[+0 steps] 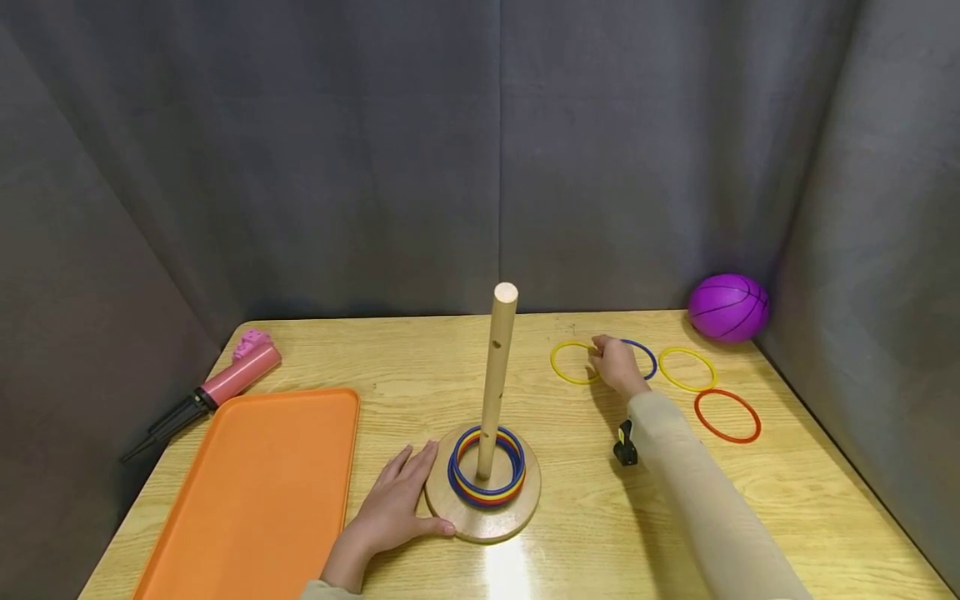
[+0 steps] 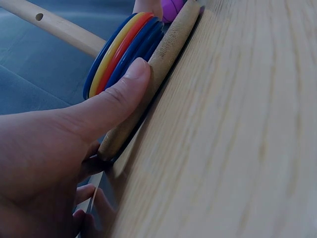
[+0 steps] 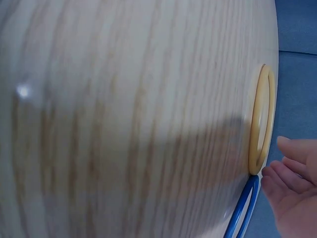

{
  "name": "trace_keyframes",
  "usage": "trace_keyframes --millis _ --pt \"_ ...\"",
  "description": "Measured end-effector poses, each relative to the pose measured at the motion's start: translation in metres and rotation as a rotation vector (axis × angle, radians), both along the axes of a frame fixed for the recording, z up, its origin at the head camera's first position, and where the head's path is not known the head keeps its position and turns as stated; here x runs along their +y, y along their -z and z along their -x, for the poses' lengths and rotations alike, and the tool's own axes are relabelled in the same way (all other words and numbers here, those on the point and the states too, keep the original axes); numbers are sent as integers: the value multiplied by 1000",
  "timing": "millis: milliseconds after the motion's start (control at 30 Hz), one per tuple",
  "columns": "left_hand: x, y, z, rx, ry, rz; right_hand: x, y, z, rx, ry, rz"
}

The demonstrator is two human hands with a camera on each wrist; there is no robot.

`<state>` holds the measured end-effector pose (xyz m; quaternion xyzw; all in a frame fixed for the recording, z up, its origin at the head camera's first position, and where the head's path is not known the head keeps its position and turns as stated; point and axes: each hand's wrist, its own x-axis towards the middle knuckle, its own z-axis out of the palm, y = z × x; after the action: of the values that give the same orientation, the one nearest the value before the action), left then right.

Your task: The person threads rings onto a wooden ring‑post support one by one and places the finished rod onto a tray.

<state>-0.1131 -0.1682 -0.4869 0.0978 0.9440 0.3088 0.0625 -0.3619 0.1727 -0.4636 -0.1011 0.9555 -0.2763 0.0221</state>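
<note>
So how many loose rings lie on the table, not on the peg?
4: a yellow ring and a blue ring at the right hand, another yellow ring, and a red ring.

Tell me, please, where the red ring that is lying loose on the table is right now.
In the head view the red ring lies flat at the table's right side, just nearer the camera than a yellow ring and right of the right hand's sleeve.

Peg stand (image 1: pixel 483 492) near the table's (image 1: pixel 787 500) front edge, tray (image 1: pixel 255 492) to its left, loose rings (image 1: pixel 727 415) and ball (image 1: pixel 729 307) by the far right corner
</note>
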Motion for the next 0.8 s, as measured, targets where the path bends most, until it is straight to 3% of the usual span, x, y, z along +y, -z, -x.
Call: trace_keyframes --millis 333,800 --pt "0 1 0 -7 3 -4 3 6 0 -61 -27 -33" --pt "0 1 0 -10 -6 -8 8 8 -9 -6 -182 -75"
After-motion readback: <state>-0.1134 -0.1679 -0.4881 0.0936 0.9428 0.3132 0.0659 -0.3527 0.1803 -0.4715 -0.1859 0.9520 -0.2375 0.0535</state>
